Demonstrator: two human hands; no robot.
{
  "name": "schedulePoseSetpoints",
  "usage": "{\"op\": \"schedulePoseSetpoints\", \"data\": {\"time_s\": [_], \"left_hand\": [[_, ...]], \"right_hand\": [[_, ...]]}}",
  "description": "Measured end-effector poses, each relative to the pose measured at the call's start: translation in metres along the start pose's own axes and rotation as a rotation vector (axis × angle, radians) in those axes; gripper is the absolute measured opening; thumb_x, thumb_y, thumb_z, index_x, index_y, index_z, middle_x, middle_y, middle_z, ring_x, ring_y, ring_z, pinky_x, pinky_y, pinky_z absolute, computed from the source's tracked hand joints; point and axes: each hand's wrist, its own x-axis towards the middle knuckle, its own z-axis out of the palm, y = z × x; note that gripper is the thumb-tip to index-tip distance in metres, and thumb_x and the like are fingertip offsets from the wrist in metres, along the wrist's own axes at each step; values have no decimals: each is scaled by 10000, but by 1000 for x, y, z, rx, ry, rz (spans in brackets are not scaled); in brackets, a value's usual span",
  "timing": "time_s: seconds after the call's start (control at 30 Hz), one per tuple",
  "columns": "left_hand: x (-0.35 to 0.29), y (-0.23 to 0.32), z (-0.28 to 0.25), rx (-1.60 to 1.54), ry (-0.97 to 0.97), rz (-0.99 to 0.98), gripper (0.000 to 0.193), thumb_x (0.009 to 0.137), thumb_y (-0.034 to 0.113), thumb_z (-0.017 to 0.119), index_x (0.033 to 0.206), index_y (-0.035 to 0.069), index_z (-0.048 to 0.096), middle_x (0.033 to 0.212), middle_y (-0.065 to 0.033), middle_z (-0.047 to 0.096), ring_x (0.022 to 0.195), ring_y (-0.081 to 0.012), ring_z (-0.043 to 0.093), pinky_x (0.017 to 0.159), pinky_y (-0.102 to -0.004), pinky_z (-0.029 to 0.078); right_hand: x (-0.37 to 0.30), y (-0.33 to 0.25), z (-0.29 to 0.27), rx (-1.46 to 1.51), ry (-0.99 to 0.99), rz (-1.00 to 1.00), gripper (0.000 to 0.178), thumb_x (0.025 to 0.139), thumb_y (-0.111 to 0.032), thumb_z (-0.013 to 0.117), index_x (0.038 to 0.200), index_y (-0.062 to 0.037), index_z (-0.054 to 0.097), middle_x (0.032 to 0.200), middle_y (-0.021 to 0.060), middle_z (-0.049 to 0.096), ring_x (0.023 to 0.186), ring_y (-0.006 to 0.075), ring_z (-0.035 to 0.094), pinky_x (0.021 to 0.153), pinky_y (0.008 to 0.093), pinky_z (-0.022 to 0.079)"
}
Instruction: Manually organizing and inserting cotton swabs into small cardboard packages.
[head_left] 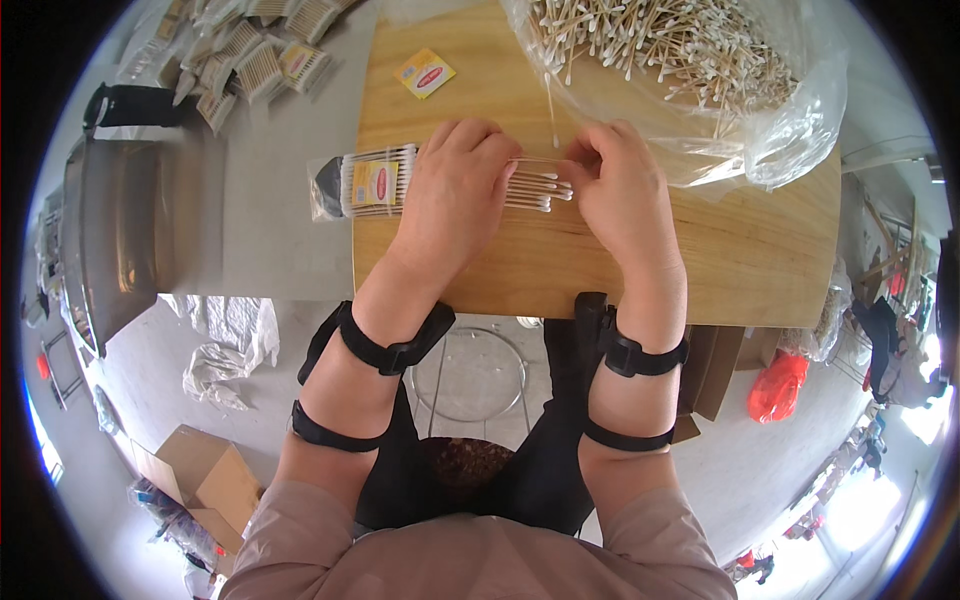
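My left hand (458, 185) is closed over a row of cotton swabs, palm down above the wooden tabletop. The white tips of those swabs (545, 190) stick out to its right. On its other side lies a clear-wrapped pack of cotton swabs (400, 160) with a yellow label card (376, 184) on it; my hand hides how pack and swabs join. My right hand (620, 195) has its thumb and fingers curled together at the end of a thin swab, which spans toward the left hand. A loose yellow label card (425, 74) lies beyond my left hand.
A big clear plastic bag (790, 140) spills a heap of loose cotton swabs (660, 40) at the far right of the wooden table (600, 270). Several filled swab packs (260, 70) are piled at the far left, past a shiny brown machine or case (120, 220). A stool (468, 375) stands below.
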Motion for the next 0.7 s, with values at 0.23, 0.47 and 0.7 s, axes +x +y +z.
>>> {"op": "schedulePoseSetpoints", "data": {"time_s": [0.23,0.47,0.7], "left_hand": [[-1,2,2,-9,18,-19,101,845,38,653,943,55,668,968,-94,620,940,-323,584,823,-435,485],[-2,2,1,-6,30,21,89,844,32,651,930,48,661,962,-96,618,938,-325,585,824,-430,486],[-2,4,2,-103,101,-3,126,864,20,635,991,19,637,985,-129,624,896,-354,587,800,-432,494]], "right_hand": [[1,0,5,73,25,8,85,832,-75,693,901,-28,674,930,138,619,909,343,619,778,434,504],[5,3,8,10,149,-309,219,828,3,641,1025,-33,730,1118,83,694,1002,323,621,866,401,523],[-1,13,-9,-5,28,-341,204,825,29,616,980,-19,741,1053,70,728,1009,307,623,859,384,529]]}}
